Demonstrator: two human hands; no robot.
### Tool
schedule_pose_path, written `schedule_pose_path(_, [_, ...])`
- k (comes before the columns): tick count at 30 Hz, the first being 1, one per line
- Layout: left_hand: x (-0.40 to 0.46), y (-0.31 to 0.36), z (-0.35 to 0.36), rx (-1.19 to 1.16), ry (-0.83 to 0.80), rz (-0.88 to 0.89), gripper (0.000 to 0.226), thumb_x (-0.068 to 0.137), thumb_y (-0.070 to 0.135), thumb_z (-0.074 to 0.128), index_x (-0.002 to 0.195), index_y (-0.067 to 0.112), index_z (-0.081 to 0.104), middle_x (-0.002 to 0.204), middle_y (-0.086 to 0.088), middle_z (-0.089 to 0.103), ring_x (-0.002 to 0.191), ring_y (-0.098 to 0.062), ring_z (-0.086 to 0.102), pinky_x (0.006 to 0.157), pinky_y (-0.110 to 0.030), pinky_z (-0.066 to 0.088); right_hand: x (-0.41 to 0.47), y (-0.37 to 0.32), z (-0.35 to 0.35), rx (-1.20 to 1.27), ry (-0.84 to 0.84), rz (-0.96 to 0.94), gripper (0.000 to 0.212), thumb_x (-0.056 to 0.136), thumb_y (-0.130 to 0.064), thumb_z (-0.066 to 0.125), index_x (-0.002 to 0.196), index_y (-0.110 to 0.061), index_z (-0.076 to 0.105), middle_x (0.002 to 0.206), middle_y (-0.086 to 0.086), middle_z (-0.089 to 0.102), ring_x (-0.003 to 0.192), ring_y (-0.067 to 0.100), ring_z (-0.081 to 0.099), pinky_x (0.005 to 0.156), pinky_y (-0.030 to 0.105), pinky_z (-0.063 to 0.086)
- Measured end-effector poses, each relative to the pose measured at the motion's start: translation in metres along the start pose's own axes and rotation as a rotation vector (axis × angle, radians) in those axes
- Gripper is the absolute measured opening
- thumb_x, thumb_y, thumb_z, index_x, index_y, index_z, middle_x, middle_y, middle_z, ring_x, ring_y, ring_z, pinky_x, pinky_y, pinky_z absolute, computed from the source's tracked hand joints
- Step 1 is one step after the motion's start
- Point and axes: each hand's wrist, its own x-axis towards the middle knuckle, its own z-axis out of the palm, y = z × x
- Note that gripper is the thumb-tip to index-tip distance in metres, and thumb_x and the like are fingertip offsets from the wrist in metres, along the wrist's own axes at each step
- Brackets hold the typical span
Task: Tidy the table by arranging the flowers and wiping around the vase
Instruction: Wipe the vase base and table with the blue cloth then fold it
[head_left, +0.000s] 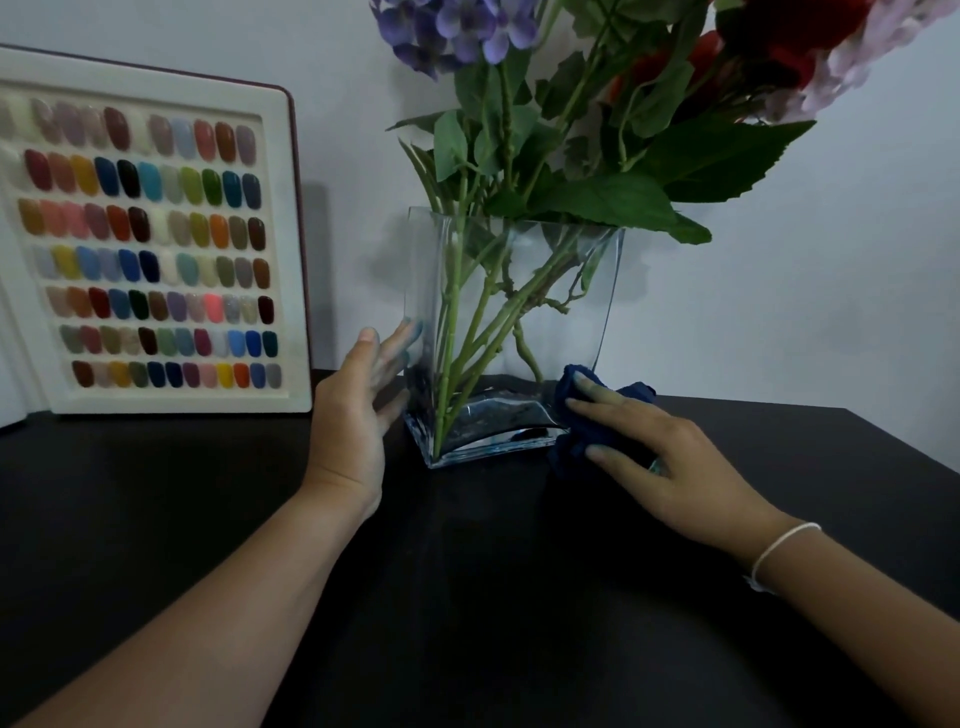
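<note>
A clear square glass vase (587, 312) stands on the black table (467, 597) against the wall. It holds green stems with purple flowers (457, 31) at the top left and red and pink flowers (789, 57) at the top right. My left hand (358, 415) is flat against the vase's left side, fingers spread and blurred. My right hand (660, 457) presses a dark blue cloth (571, 410) onto the table at the vase's right front corner.
A white framed board of coloured nail samples (150, 244) leans on the wall at the left, close to my left hand. The table's right edge (909, 447) runs diagonally behind my right wrist. Leaves overhang the vase on the right.
</note>
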Motion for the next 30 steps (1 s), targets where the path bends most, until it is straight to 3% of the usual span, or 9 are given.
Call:
schedule_pose_path(4, [0.0, 0.001, 0.0, 0.0, 0.007, 0.002, 0.041, 0.094, 0.041, 0.029, 0.091, 0.038, 0.069, 0.113, 0.02, 0.06, 0.118, -0.002, 0.047, 0.098, -0.032, 0.036, 0.005, 0.001, 0.01, -0.026, 0.178, -0.02, 0.037, 0.08, -0.006, 0.064, 0.115, -0.017, 0.06, 0.13, -0.01, 0.048, 0.115, -0.003, 0.043, 0.099, 0.004, 0.027])
schedule_pose_path(11, [0.001, -0.001, -0.001, -0.015, 0.011, -0.005, 0.038, 0.094, 0.04, 0.03, 0.096, 0.035, 0.068, 0.123, 0.011, 0.059, 0.12, -0.003, 0.047, 0.103, -0.036, 0.034, 0.021, 0.0, 0.01, -0.133, 0.409, -0.013, 0.035, 0.079, 0.001, 0.062, 0.112, -0.01, 0.059, 0.109, 0.009, 0.049, 0.097, 0.004, 0.041, 0.087, -0.003, 0.028])
schedule_pose_path(17, [0.001, -0.001, 0.0, -0.017, 0.005, -0.004, 0.04, 0.094, 0.041, 0.03, 0.098, 0.033, 0.069, 0.114, 0.018, 0.064, 0.114, 0.001, 0.052, 0.103, -0.033, 0.036, 0.068, -0.014, -0.027, -0.136, 0.719, -0.073, 0.032, 0.08, -0.002, 0.061, 0.112, -0.003, 0.056, 0.11, 0.009, 0.05, 0.101, 0.001, 0.037, 0.089, -0.003, 0.024])
schedule_pose_path(21, [0.002, -0.002, -0.001, -0.024, 0.012, -0.006, 0.04, 0.094, 0.04, 0.031, 0.091, 0.036, 0.07, 0.11, 0.021, 0.063, 0.113, 0.002, 0.051, 0.102, -0.033, 0.037, 0.061, -0.008, -0.015, -0.15, 0.671, -0.061, 0.036, 0.081, -0.003, 0.061, 0.116, -0.001, 0.055, 0.105, 0.001, 0.048, 0.096, -0.008, 0.036, 0.087, -0.006, 0.024])
schedule_pose_path(26, [0.001, -0.003, -0.001, -0.021, 0.004, 0.008, 0.038, 0.094, 0.04, 0.031, 0.092, 0.038, 0.069, 0.118, 0.017, 0.06, 0.118, 0.0, 0.047, 0.102, -0.035, 0.036, 0.028, 0.009, 0.011, -0.175, 0.505, 0.016, 0.033, 0.078, 0.002, 0.064, 0.111, 0.001, 0.06, 0.097, 0.014, 0.061, 0.087, 0.011, 0.051, 0.083, -0.006, 0.028])
schedule_pose_path(30, [0.002, -0.002, -0.001, -0.017, -0.002, 0.003, 0.038, 0.094, 0.041, 0.031, 0.095, 0.037, 0.068, 0.12, 0.018, 0.058, 0.122, -0.003, 0.045, 0.104, -0.036, 0.035, 0.028, 0.007, 0.004, -0.199, 0.474, 0.02, 0.028, 0.079, 0.003, 0.063, 0.107, 0.002, 0.062, 0.098, 0.018, 0.063, 0.087, 0.014, 0.052, 0.083, -0.005, 0.029])
